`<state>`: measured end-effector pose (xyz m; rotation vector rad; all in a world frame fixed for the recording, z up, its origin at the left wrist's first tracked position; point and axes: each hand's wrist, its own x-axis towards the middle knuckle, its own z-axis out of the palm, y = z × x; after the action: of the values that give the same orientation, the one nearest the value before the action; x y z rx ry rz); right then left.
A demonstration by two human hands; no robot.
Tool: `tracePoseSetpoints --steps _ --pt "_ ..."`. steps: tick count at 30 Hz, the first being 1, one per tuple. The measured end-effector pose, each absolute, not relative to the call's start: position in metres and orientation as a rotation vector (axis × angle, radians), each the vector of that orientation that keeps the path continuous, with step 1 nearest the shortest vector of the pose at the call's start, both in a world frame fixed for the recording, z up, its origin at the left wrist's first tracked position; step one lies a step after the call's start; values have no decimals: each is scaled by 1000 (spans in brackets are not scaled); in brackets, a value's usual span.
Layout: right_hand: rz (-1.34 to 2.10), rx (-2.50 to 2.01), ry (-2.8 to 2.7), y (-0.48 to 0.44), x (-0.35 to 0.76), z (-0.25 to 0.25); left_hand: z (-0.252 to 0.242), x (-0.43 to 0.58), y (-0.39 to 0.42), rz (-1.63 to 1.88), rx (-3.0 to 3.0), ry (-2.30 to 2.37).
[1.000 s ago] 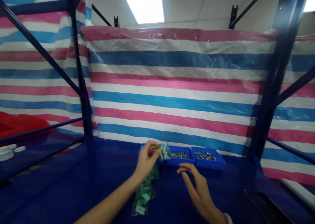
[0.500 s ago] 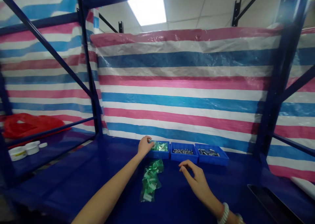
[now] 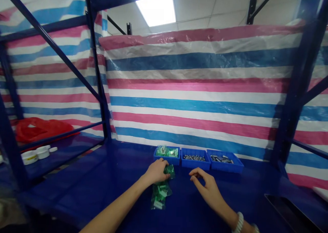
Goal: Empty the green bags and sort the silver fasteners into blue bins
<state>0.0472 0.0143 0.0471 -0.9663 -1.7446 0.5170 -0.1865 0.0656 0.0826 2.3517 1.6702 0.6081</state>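
The left hand (image 3: 158, 171) has come down from the blue plastic bin (image 3: 166, 161) and clasps a glossy green packet (image 3: 170, 171) on the packet pile (image 3: 161, 193) before that bin, while the right hand (image 3: 207, 187) stays open and empty, off to the bin's right.

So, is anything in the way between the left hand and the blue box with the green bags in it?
No, nothing visible is in the way. The left hand rests on the green plastic packets, right by the front edge of the blue bin.
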Motion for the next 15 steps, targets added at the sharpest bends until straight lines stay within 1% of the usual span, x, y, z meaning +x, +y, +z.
tracePoseSetpoints --steps 4,8,10,12,15 --pt "525 -965 -1729 19 50 46 88 -173 67 731 2337 1580" --pt "619 -962 -1532 26 53 47 98 -154 61 952 2242 1372" --pt "778 -938 -1384 28 54 49 100 -144 58 1041 2130 1252" --pt "1019 -887 -1257 27 54 51 98 -135 57 1095 1984 1154" --pt "1312 -832 -1141 22 54 56 85 -128 55 1105 1766 1061"
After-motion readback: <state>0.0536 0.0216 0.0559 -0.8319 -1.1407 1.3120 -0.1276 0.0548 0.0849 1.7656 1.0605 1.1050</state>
